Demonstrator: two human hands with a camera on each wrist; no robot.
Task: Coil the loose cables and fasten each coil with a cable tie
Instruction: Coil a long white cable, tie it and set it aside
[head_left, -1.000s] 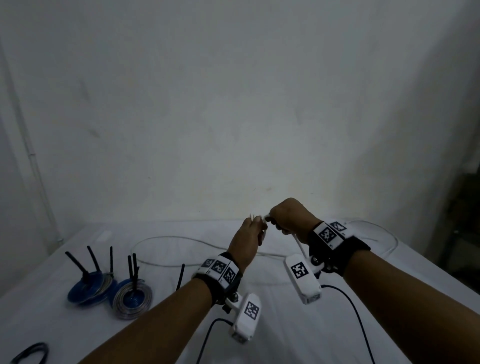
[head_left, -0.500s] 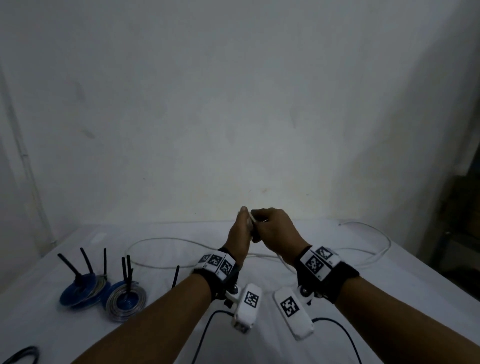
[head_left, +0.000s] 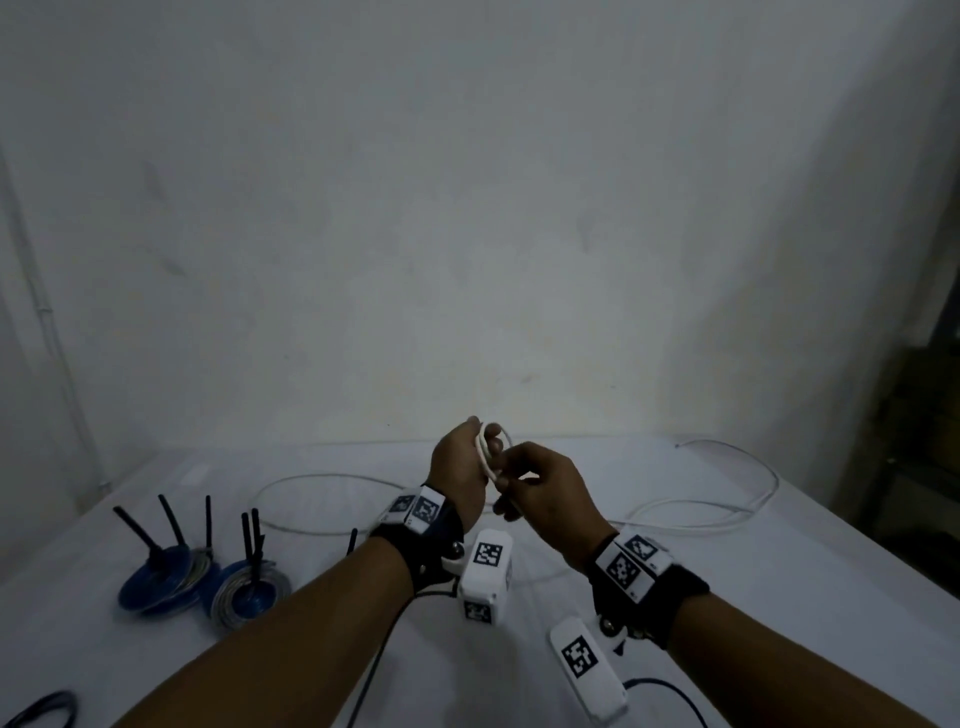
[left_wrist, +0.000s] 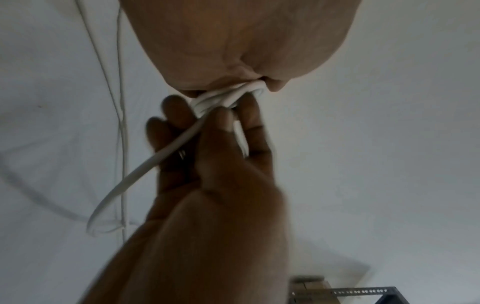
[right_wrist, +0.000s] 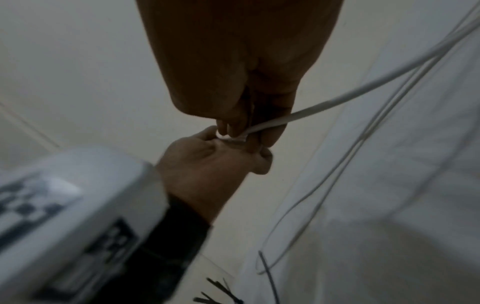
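A long white cable trails in loops across the white table. Both hands are raised together above the table's middle. My left hand grips a small bundle of white cable turns between thumb and fingers. My right hand pinches the same white cable right at the left hand, and the free length runs off from there down to the table. Two finished blue and grey coils with black cable ties sticking up lie at the left.
A loose black cable tie stands by my left wrist. A black cable loop lies at the near left table edge. A bare wall stands behind the table, and a dark shelf is at the right.
My right hand has swung from the far side of the left hand to its near right side, laying a cable turn onto it. Both hands have drifted slightly right.
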